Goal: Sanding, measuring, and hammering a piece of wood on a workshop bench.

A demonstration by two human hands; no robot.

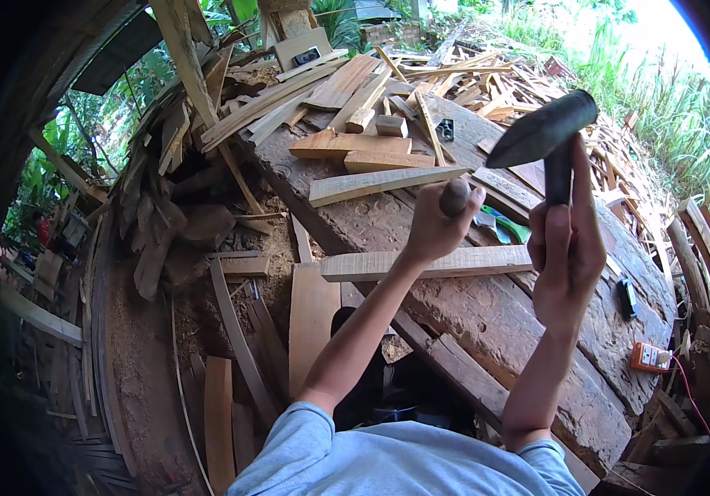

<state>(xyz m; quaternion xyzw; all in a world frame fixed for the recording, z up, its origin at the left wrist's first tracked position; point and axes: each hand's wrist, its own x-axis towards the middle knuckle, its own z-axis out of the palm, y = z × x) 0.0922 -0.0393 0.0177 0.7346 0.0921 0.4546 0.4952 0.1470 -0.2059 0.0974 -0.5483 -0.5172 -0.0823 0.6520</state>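
My right hand (568, 256) is wrapped round the handle of a hammer (543, 136), raised above the workbench, its dark metal head pointed at one end. In front of me my left hand (433, 236) is closed on a tool with a round wooden handle (455, 197), whose butt end faces up. Its lower part is hidden by the hand, so I cannot tell the kind. Below that hand a pale squared length of wood (471, 262) lies across the bench. Just beyond, a tapered wooden piece (384, 183) rests on the same surface.
The worn plank workbench (537, 339) runs diagonally. Offcuts (355, 142) crowd its far end, with heaped scrap wood (487, 70) beyond. An orange power strip (651, 357) with a red cord and a small black object (627, 298) sit at right. Boards (314, 322) stand left.
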